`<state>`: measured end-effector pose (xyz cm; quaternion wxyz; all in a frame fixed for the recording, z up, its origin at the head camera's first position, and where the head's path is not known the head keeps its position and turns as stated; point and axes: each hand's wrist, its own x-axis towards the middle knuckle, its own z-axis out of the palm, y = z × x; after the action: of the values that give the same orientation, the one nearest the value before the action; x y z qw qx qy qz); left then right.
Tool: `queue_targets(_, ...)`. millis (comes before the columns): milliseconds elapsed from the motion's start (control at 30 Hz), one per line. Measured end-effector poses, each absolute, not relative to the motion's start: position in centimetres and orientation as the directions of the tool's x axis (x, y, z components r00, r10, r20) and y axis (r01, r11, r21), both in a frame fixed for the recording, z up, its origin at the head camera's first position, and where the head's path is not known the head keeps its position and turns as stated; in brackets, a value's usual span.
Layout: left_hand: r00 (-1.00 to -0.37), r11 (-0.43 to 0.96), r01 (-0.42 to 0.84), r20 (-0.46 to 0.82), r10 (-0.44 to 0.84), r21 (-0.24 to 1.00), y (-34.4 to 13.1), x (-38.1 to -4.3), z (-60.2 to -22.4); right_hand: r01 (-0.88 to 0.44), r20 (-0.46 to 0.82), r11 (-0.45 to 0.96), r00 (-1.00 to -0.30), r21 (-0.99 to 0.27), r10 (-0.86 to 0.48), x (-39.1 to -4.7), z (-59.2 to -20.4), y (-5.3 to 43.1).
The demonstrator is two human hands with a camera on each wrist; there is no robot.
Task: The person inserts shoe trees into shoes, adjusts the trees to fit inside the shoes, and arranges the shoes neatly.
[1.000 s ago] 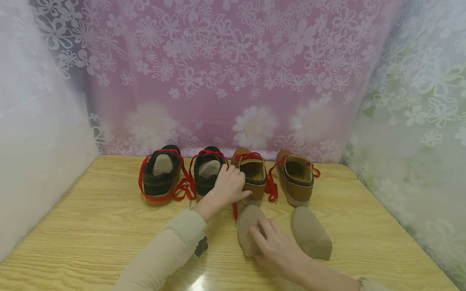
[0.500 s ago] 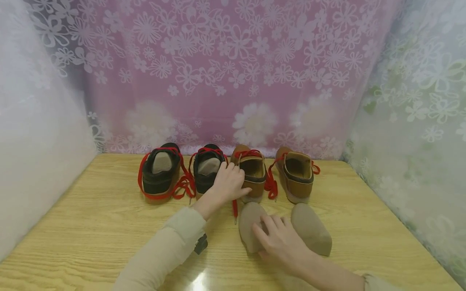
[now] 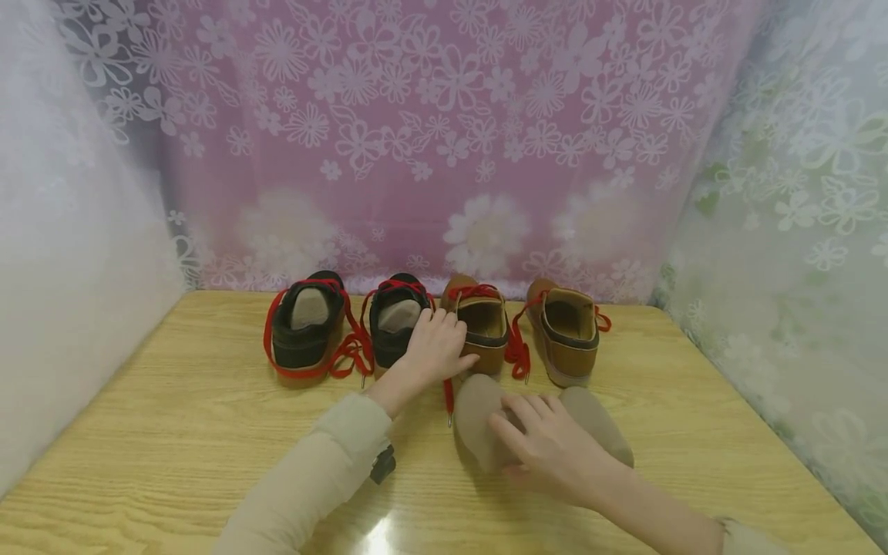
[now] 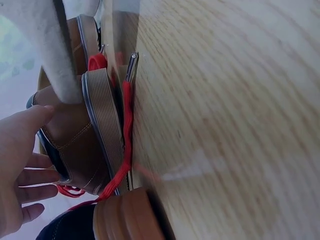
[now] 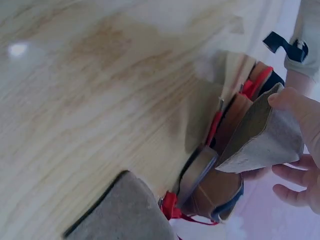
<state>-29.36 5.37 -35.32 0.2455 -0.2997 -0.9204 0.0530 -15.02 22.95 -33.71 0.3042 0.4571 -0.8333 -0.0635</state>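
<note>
My right hand [image 3: 558, 455] pinches a beige, toe-shaped shoe insert [image 5: 265, 135] between thumb and fingers, raised off the table with its hollow side showing in the right wrist view. A second beige insert [image 3: 593, 424] lies on the table, partly hidden behind that hand in the head view. My left hand [image 3: 432, 347] is at the left side of the nearer brown shoe [image 3: 482, 327], thumb by its heel and fingers loosely extended along its collar. This shoe's opening shows no insert. To its right stands the other brown shoe [image 3: 570, 335], also with red laces.
Two black shoes, one at left [image 3: 308, 331] and one beside my left hand [image 3: 394, 324], have red laces and beige inserts inside. A loose lace end [image 4: 128, 120] hangs along the brown shoe's sole. A pink flowered curtain [image 3: 444, 154] backs the wooden table [image 3: 173, 432].
My right hand has lifted the insert and moved it slightly forward toward the nearer brown shoe. My left hand has stayed in place.
</note>
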Motion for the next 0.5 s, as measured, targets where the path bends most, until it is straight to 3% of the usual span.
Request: queue_targets(500,-0.719,0.851,0.476,0.460,0.522,-0.222,5.7,-29.4,-35.6,-0.740,0.518,0.577,-0.362,0.347,-0.775,-16.1,-31.2,25.9)
